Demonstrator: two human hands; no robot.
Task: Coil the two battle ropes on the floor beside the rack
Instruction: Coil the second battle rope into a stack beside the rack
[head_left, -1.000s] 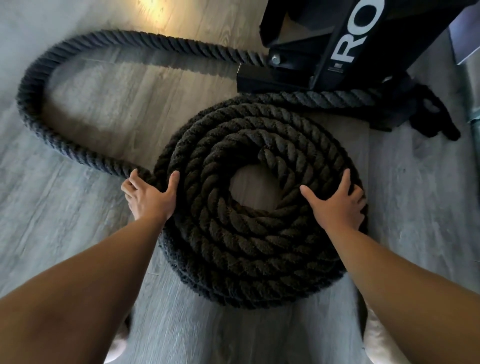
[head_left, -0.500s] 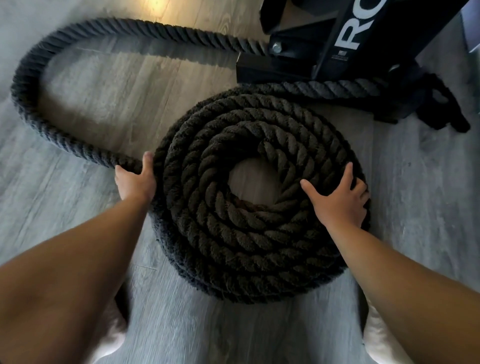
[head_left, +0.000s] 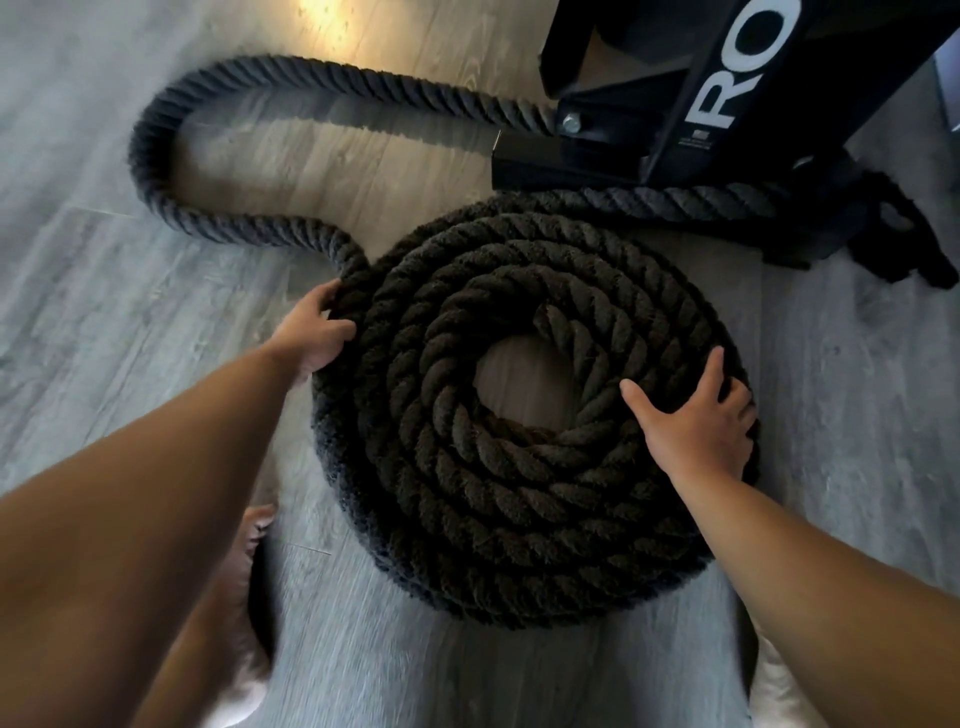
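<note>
A thick black battle rope lies wound into a round, stacked coil (head_left: 519, 493) on the grey wood floor. Its loose tail (head_left: 171, 130) loops out to the upper left and runs back toward the rack (head_left: 727, 104). My left hand (head_left: 317, 332) grips the outermost turn at the coil's left edge, where the tail joins. On the coil's right side my right hand (head_left: 691, 421) rests flat on top, fingers spread. Another rope stretch (head_left: 675, 200) lies along the rack's foot.
The black rack base with white lettering stands at the upper right, a bolt (head_left: 571, 123) showing on its foot. Black straps (head_left: 914, 244) lie at the right of it. My bare foot (head_left: 244, 561) is at the coil's lower left.
My left hand has slid up the coil's left edge, pulling the tail in; the loose loop is smaller. The right hand stays pressed on the coil.
</note>
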